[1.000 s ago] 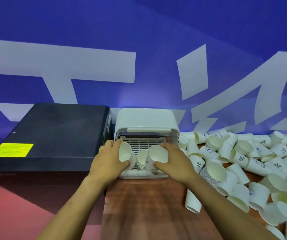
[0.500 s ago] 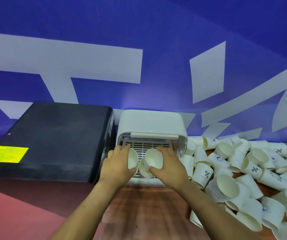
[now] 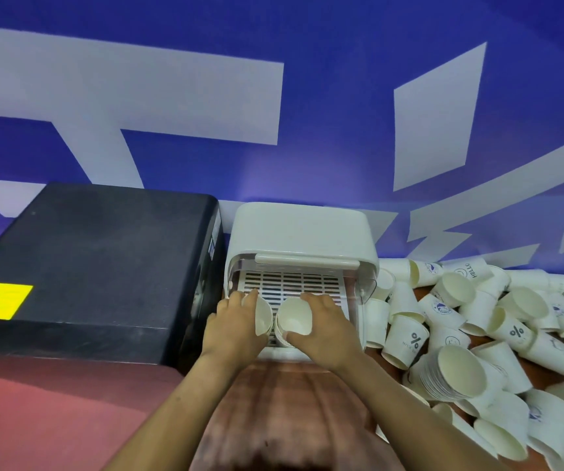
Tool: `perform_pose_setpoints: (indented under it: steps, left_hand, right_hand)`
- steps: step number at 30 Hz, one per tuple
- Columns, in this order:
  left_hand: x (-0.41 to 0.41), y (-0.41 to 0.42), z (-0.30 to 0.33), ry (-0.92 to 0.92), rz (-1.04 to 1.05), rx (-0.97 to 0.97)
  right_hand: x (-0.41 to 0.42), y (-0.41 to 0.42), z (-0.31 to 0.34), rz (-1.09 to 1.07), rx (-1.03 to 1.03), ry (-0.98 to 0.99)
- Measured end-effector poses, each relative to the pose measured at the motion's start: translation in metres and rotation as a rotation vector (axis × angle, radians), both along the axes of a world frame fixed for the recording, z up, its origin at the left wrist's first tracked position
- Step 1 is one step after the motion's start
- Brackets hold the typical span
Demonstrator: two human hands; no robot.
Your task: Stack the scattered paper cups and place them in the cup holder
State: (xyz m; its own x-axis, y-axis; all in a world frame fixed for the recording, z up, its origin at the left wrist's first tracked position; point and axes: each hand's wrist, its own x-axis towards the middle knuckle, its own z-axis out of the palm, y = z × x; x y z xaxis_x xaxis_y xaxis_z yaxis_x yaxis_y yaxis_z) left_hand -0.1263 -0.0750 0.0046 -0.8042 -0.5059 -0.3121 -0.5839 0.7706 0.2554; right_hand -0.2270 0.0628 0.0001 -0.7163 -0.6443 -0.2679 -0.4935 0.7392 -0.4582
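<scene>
Both stacks sit deeper in the holder (image 3: 299,232); left hand (image 3: 236,326) and right hand (image 3: 324,329) still grip cups (image 3: 292,319). A loose cup (image 3: 471,270) reads "HELLO".

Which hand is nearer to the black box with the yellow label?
Left. The left hand holds cups right beside the black box; the right hand is farther away, at the cup holder.

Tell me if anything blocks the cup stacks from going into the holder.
Nothing visible does. The cup holder has its front open, and both stacks, held by the left hand and right hand, sit at its mouth.
</scene>
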Motion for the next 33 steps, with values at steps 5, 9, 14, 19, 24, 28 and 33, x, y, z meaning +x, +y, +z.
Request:
perform_pose_setpoints:
  steps: [5,9,14,19,24,28,33]
  left_hand:
    - [0.0,0.0,-0.005,-0.031,-0.017,0.049]
    - [0.011,0.007,-0.001,0.079,0.011,0.072]
    - [0.025,0.033,0.009,0.394,0.031,0.11]
    - [0.021,0.071,0.023,0.46,-0.101,0.237]
    - [0.02,0.111,0.019,0.267,-0.209,0.306]
    - [0.021,0.132,0.012,0.147,-0.264,0.315]
    - [0.005,0.159,0.004,0.086,-0.226,0.358]
  right_hand:
    - [-0.004,0.001,-0.007,0.017,0.026,-0.025]
    - [-0.003,0.013,-0.003,0.004,-0.065,-0.051]
    - [0.012,0.051,0.005,-0.013,-0.152,-0.047]
    - [0.025,0.095,0.014,-0.086,-0.101,-0.037]
    - [0.035,0.146,0.015,-0.184,-0.053,-0.07]
    - [0.031,0.187,0.009,-0.234,0.084,-0.107]
    - [0.006,0.23,-0.002,-0.241,0.193,-0.081]
